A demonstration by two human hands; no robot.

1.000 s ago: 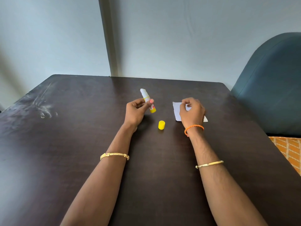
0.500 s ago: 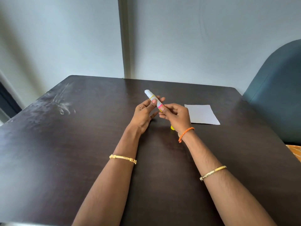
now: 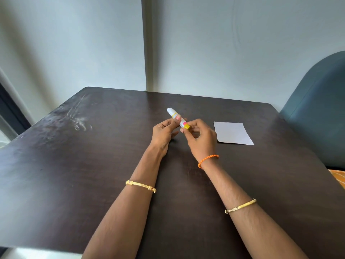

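Note:
An uncapped glue stick point(image 3: 173, 114), white with a yellow base, is tilted with its white tip pointing up and to the left, above the middle of the dark table point(image 3: 93, 165). My left hand point(image 3: 164, 132) grips its middle between thumb and fingers. My right hand point(image 3: 200, 139) pinches its yellow bottom end with thumb and fingertips. A small white sheet of paper point(image 3: 232, 133) lies flat on the table just right of my right hand. The yellow cap is hidden behind my hands.
A wall with a vertical corner strip point(image 3: 148, 43) stands behind the table's far edge. A teal upholstered chair back point(image 3: 321, 113) rises at the right. Scuff marks point(image 3: 78, 120) show on the table's far left.
My right hand left the paper and came over to the glue stick's yellow end. The paper now lies uncovered. The yellow cap has gone out of sight behind my right hand.

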